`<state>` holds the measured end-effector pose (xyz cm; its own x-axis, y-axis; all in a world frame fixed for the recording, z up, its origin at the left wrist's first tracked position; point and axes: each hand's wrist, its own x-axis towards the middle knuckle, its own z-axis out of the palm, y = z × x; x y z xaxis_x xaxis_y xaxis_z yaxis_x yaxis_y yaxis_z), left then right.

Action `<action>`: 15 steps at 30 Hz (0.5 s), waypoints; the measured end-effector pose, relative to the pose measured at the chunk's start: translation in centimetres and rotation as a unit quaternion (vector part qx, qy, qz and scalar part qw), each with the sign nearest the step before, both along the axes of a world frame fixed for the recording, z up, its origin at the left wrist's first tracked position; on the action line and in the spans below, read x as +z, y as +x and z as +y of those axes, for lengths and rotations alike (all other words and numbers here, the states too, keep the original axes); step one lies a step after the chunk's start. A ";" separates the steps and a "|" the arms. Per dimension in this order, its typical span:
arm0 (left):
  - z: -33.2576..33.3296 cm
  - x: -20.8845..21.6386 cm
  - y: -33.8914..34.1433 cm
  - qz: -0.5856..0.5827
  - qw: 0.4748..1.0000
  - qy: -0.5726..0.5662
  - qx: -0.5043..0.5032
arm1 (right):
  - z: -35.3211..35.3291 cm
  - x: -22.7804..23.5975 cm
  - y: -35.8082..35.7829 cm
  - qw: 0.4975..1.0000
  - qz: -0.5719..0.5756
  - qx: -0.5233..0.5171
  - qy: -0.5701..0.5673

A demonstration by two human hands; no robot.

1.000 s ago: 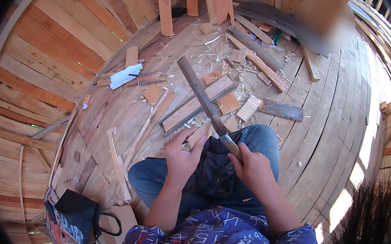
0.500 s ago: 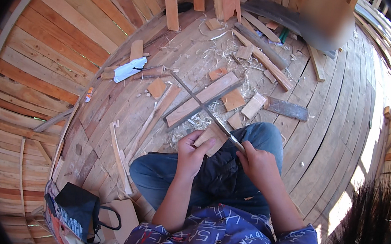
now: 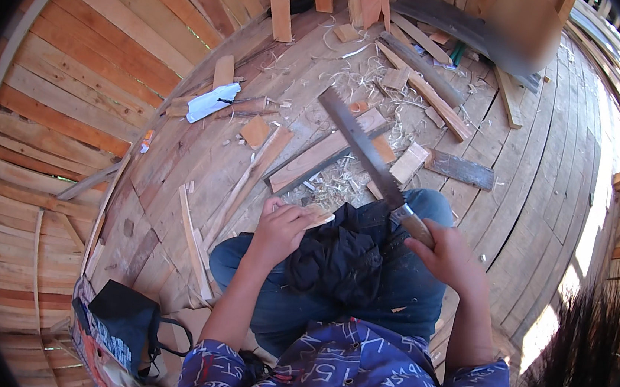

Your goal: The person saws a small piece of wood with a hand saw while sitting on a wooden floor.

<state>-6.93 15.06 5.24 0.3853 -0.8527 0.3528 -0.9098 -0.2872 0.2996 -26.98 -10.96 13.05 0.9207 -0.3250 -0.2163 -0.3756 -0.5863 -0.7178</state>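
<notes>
My right hand (image 3: 447, 256) is closed around the wooden handle of a hand saw (image 3: 365, 152). The saw's long dark blade slants up and to the left, its flat side in view and its edge looking toothed. In front of my left knee, my left hand (image 3: 280, 228) grips a small wooden block (image 3: 320, 219), seen nearly edge-on and partly hidden by the fingers. Blade and block are apart. A dark cloth (image 3: 337, 259) lies bunched across my lap, below the block. Just beyond it, a thick plank (image 3: 321, 157) rests on the floor, partly behind the blade.
Wood shavings (image 3: 340, 185) and offcuts (image 3: 408, 162) litter the plank floor ahead. Thin strips (image 3: 195, 242) lie at left, near a blue-white packet (image 3: 210, 103). A black bag (image 3: 122, 325) sits at lower left. Beyond the shavings, a person's blurred head (image 3: 523, 31) shows.
The saw has swung away from the block to the right, and its blade has turned from edge-on to flat. My left hand has moved slightly left and tilted the block.
</notes>
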 end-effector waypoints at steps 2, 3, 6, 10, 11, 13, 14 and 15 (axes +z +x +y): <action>1.0 -0.8 0.4 0.052 0.998 -0.027 0.034 | -0.7 0.2 -0.4 0.999 0.015 -0.050 0.008; 1.2 -0.9 0.0 0.074 0.994 -0.064 0.057 | -0.9 0.1 -0.7 0.997 0.019 -0.074 0.023; 1.2 -1.5 -0.7 0.190 0.959 -0.159 0.135 | -0.8 -1.1 -0.8 0.996 0.036 -0.073 0.028; -1.1 -1.7 -1.8 0.524 0.776 -0.321 0.146 | -0.5 -4.1 -0.3 0.998 0.046 -0.029 -0.021; -1.7 -1.5 -1.8 0.549 0.759 -0.319 0.144 | -0.7 -4.9 -0.2 0.998 0.042 -0.037 -0.031; -2.7 -1.3 -1.7 0.597 0.726 -0.311 0.141 | -1.0 -6.8 -0.1 0.997 0.033 -0.055 -0.047; -3.2 -1.3 -1.4 0.609 0.714 -0.314 0.141 | -1.2 -7.4 -0.1 0.996 0.012 -0.071 -0.049; -3.7 -1.4 -1.0 0.622 0.703 -0.316 0.140 | -1.3 -8.1 0.0 0.995 -0.010 -0.087 -0.050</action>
<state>-7.91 11.32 3.88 0.8521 -0.5065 -0.1315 0.2341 0.1443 0.9614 -26.93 -12.28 4.95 0.8526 -0.4987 -0.1561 -0.4634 -0.5833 -0.6671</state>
